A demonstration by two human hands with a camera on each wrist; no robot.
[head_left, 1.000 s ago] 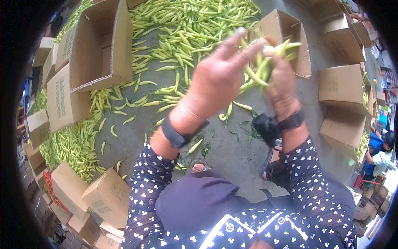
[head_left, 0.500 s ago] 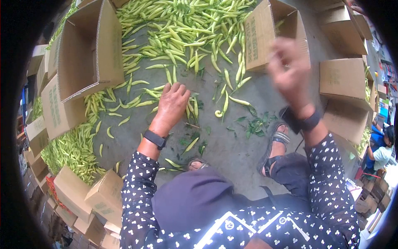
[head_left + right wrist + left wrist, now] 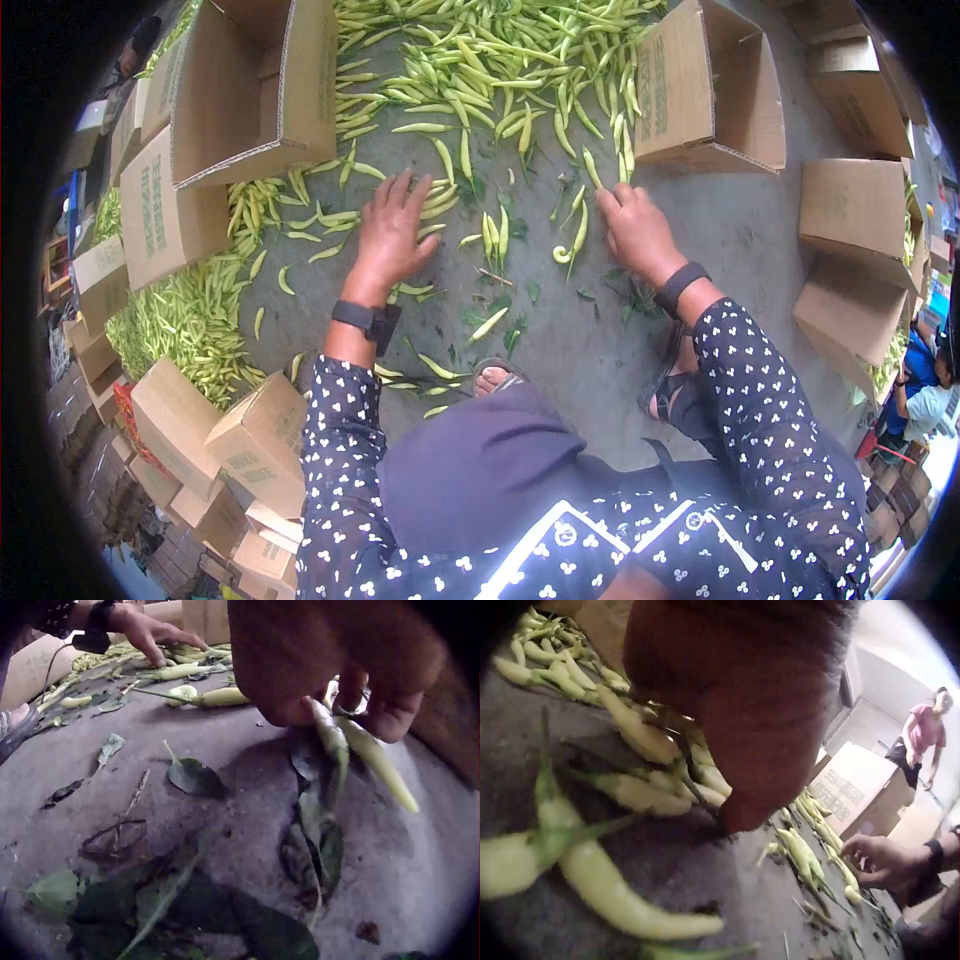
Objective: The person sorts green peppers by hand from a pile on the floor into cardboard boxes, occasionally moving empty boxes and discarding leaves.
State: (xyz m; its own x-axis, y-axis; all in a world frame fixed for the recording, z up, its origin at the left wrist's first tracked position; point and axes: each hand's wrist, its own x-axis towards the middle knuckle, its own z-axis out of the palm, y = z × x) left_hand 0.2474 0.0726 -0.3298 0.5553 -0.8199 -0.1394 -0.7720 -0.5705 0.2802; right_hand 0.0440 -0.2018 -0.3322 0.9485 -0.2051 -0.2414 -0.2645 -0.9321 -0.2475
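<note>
Yellow-green peppers lie heaped on the grey floor between two open boxes. My left hand, fingers spread, rests over a few loose peppers left of centre. The left wrist view shows that hand close above peppers on the floor, its fingertips hidden. My right hand is low at the floor below the right box. In the right wrist view its curled fingers and thumb pinch peppers beside dark leaves. A curled pepper lies left of it.
Open cardboard boxes stand at upper left and upper right. More boxes line the left and the right. Leaf scraps lie near my sandalled feet. Someone crouches at far right.
Both hands were together in the air with a bunch of peppers, then parted. The left came down to the floor and its fingers spread; the right dropped from before the right box onto peppers.
</note>
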